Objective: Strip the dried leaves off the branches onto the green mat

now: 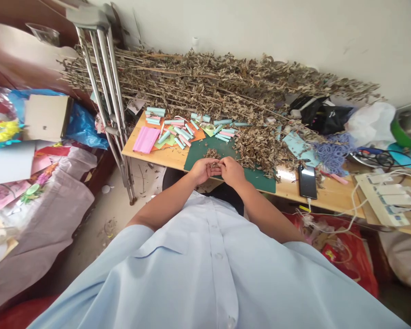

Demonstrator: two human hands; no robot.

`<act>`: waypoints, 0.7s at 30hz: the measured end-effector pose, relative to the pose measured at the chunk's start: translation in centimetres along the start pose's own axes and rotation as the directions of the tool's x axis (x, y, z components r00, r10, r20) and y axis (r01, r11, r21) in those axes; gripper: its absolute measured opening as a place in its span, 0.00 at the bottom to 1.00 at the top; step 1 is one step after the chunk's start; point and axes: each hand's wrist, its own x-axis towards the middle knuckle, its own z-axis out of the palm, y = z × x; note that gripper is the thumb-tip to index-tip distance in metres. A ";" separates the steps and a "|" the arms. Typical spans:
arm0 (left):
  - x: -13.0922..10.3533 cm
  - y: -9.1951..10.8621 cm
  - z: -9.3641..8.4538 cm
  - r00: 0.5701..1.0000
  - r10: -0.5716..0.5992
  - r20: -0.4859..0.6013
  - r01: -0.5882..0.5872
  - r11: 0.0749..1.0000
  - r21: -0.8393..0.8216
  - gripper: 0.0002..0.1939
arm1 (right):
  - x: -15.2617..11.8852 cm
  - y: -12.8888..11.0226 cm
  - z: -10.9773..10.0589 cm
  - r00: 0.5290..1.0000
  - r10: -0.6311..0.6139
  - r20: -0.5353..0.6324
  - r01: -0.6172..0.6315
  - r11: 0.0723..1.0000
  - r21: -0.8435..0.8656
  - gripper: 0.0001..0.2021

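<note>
A pale plain wall (260, 27) is rising behind a light wooden table (133, 146), where long brown dried leafy stems (205, 77) are lying lengthwise from left to right. On a black fabric bag (334, 121), a small white mark is showing, too small to read. At the table's near edge, above the dark green rectangular mat (222, 148), the left hand (203, 171) is cupping palm-up, fingers together, beneath brown crumbly dried leaf bits (214, 165). The right hand (232, 171) is bending its fingers to meet them; whether either hand is pinching the bits, I cannot tell, nor which way their long axis is pointing. Beyond, a small brown crumbled pile (211, 153) is resting on the mat.
</note>
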 end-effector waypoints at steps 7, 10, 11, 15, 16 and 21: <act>-0.1 -0.3 0.1 0.996 0.034 -0.078 -0.029 0.998 0.061 0.10 | -0.2 0.8 0.4 0.992 -0.005 -0.129 0.025 0.988 0.150 0.06; -0.1 -0.5 0.5 0.993 0.041 -0.107 -0.031 0.995 0.094 0.09 | -0.3 0.5 0.0 0.990 -0.031 -0.135 0.059 0.976 0.210 0.06; -0.1 -0.5 0.6 0.993 0.039 -0.110 -0.028 0.994 0.104 0.08 | -0.3 0.4 -0.1 0.991 -0.056 -0.120 0.082 0.971 0.223 0.06; 0.0 -0.4 0.7 0.996 0.029 -0.088 -0.017 0.992 0.129 0.08 | -0.3 -0.1 -0.5 0.988 -0.149 -0.042 0.154 0.967 0.204 0.05; 0.0 -0.4 0.6 0.996 0.031 -0.085 -0.020 0.991 0.130 0.08 | -0.3 -0.1 -0.4 0.987 -0.161 -0.026 0.163 0.968 0.193 0.05; 0.1 -0.5 0.3 0.994 0.050 -0.095 -0.039 0.993 0.112 0.12 | 0.0 0.1 0.0 0.988 -0.155 -0.010 0.155 0.973 0.173 0.06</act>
